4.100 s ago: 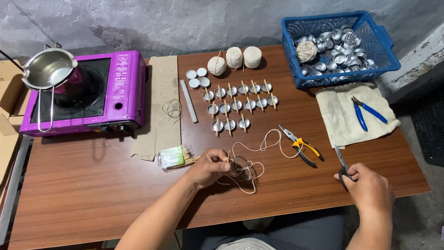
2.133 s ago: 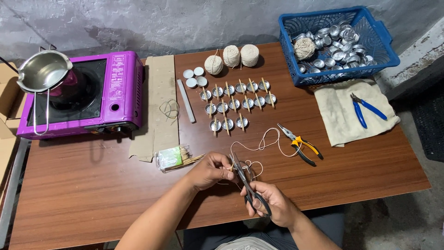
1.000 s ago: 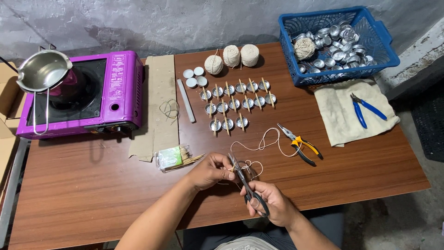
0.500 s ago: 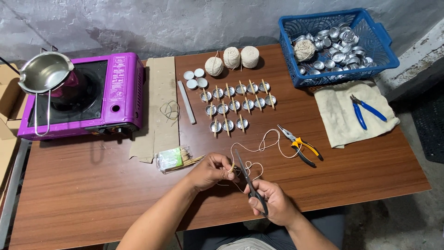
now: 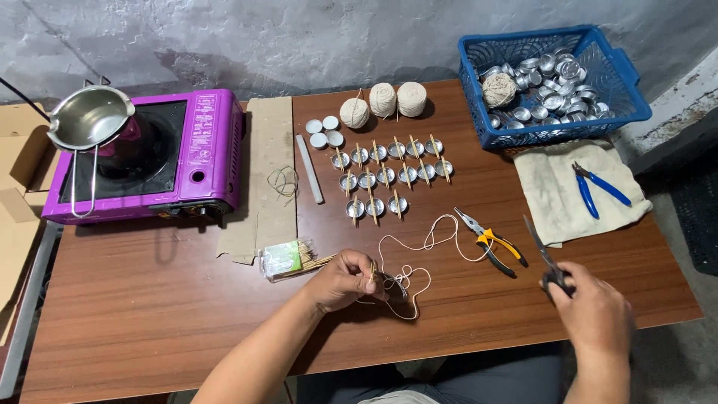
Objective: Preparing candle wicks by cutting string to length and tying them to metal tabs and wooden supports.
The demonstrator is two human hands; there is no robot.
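Note:
My left hand point(image 5: 342, 279) pinches a thin wooden stick and a small metal cup with white string point(image 5: 419, 251) at the table's front middle. The string loops loosely over the wood towards the yellow-handled pliers point(image 5: 490, 242). My right hand point(image 5: 593, 310) is out at the front right, closed round the handles of dark scissors point(image 5: 540, 248) whose blades point up and away. Rows of small metal cups with sticks point(image 5: 389, 179) lie beyond the string.
A purple gas stove point(image 5: 202, 153) with a steel pot point(image 5: 88, 120) stands at the left. A blue basket point(image 5: 621, 78) of metal cups is at the back right, blue pliers point(image 5: 598, 191) on a cloth below it. String balls point(image 5: 383, 101) and a toothpick pack point(image 5: 288, 259) are nearby.
My right hand has drawn the scissors away from the string by my left hand, out to the front right of the table. My left hand has stayed in place.

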